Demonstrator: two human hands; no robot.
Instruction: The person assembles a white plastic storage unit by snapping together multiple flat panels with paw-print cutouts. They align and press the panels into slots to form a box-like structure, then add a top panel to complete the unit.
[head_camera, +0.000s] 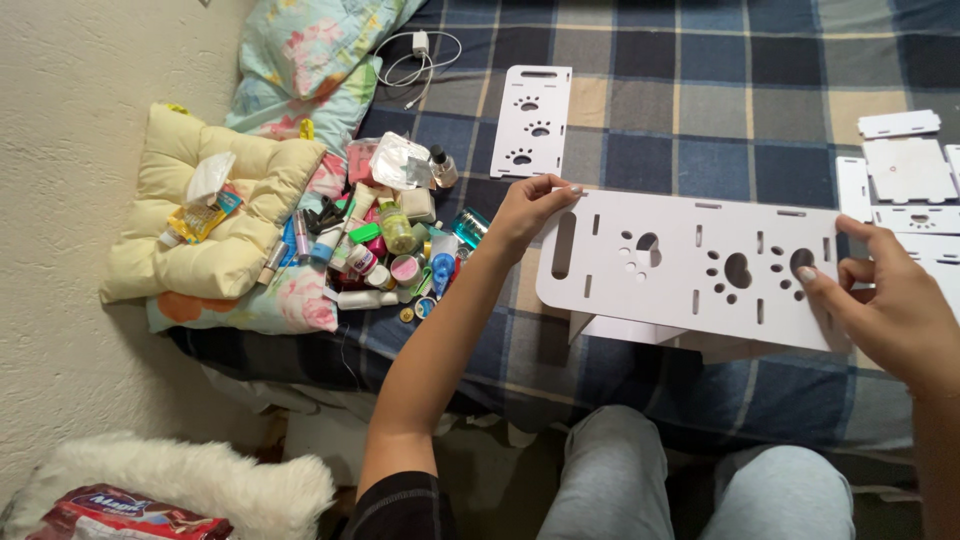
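Observation:
I hold a long white panel (680, 262) with paw-print cutouts and slots above the plaid bedcover (700, 130). My left hand (525, 212) grips its upper left corner with fingers curled over the edge. My right hand (885, 300) grips its right end, thumb on the face near a paw cutout. Another white piece (640, 333) shows under the panel's lower edge.
A shorter white paw-print panel (535, 120) lies further up the bed. More white pieces (905, 170) lie at the right. A heap of small bottles and tubes (385, 245) sits to the left beside a cream cushion (215, 200). A white charger cable (420, 55) lies near floral pillows (310, 50).

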